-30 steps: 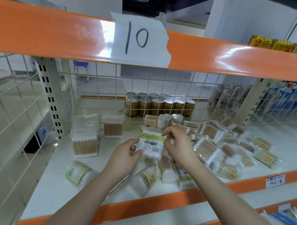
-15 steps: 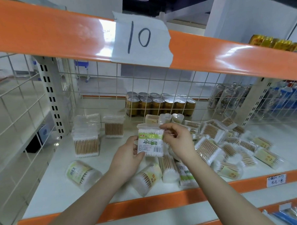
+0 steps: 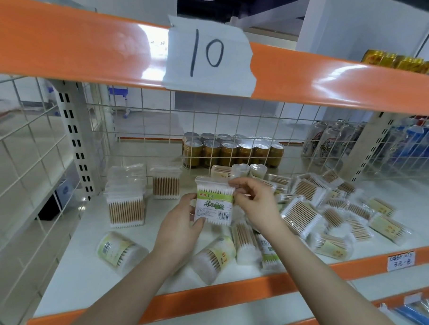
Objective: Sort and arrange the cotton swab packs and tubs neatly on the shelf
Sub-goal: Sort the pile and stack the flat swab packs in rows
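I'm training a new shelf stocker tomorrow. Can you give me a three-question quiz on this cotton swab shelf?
1. True or false: both hands hold the labelled pack.
2. Where do the upright stacked packs stand: shelf's left or right?
3. The tub near the front left is: A) upright B) on its side C) held.

Key: 1. True: left hand low, right hand at its top corner. 2. Left. 3. B.

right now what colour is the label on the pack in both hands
Green and white label on the pack, clearest in the head view.
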A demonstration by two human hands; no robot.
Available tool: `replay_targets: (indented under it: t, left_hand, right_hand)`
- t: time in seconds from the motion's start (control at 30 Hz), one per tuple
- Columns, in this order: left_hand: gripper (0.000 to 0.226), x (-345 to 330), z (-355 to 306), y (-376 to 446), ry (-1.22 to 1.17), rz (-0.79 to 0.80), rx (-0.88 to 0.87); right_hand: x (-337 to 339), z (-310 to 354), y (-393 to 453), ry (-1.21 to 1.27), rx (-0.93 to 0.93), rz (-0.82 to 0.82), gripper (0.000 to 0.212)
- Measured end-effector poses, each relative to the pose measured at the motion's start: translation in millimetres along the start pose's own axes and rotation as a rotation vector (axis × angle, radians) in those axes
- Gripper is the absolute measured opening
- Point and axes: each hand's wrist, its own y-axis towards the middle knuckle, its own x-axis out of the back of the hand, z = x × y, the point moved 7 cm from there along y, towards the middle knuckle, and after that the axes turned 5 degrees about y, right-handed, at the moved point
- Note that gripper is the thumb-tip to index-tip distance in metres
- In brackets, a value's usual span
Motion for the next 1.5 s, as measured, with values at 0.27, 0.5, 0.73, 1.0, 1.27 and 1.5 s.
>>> replay_targets:
  t: [0.27,0.5,0.73,1.0,1.27,1.5]
  left_hand:
    - [0.047,1,5,2,-0.001,0.044,0.016]
    - [0.042,7,12,6,0.005,0.048,0.03]
    - [0.043,13,24,11,0.036,0.04,0.052]
    - [0.041,33,43,17,0.327,-0.063,-0.032]
    - [0.037,57,50,19,0.581,-0.163,-0.11]
    - [0.039,56,62,25,0.627,-0.112,-0.102]
  right_hand:
    - [-9,-5,7,-0.004,-0.037,0.032,0.04]
    - [-21,-17,15,-0.058,-0.13,0.127,0.036]
    - [-33,-17,22,-0.057,-0.15,0.132,0.023]
    - [-44,-26,35,-0.332,0.011,0.058,0.021]
    - [-64,-46,38,-0.52,0.02,0.063,0.028]
    - [-78,-49,37,-0.53,0.048,0.134,0.034]
